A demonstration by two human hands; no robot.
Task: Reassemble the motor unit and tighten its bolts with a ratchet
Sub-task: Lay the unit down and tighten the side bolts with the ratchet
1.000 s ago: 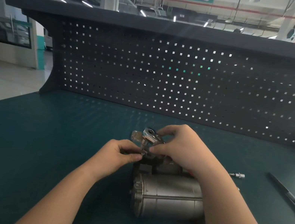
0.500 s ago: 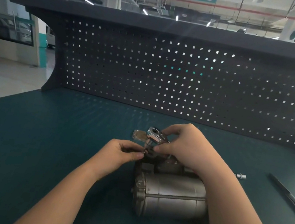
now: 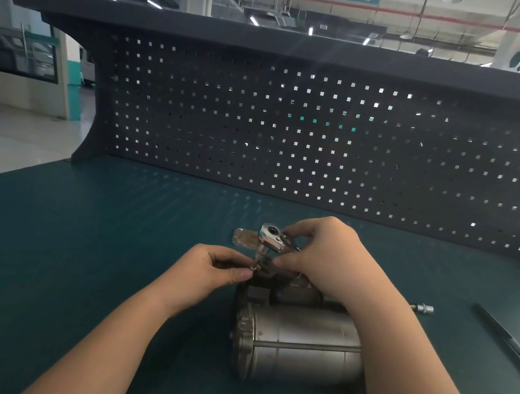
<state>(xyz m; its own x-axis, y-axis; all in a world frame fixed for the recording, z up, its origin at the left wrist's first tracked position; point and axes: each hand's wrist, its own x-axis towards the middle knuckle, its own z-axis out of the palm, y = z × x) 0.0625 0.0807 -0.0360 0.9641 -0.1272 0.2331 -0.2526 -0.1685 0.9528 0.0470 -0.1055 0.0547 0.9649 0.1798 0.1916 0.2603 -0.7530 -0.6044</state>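
The grey cylindrical motor unit (image 3: 298, 346) lies on its side on the green bench mat (image 3: 68, 250), its dark end housing toward the pegboard. My right hand (image 3: 327, 257) grips the chrome ratchet (image 3: 272, 237) by its head, held upright over the motor's far left corner. My left hand (image 3: 218, 267) pinches a small bolt or the socket tip (image 3: 253, 267) just under the ratchet head; which of the two I cannot tell. A small brass-coloured plate (image 3: 244, 239) lies flat behind the ratchet.
A loose socket extension (image 3: 423, 309) lies on the mat to the right of my right wrist. Farther right is a long dark bar (image 3: 510, 345). The perforated back panel (image 3: 330, 146) stands along the far edge of the bench.
Both hands stay at the motor's far left corner with only slight shifts. The ratchet head has tilted a little; the motor has not moved.
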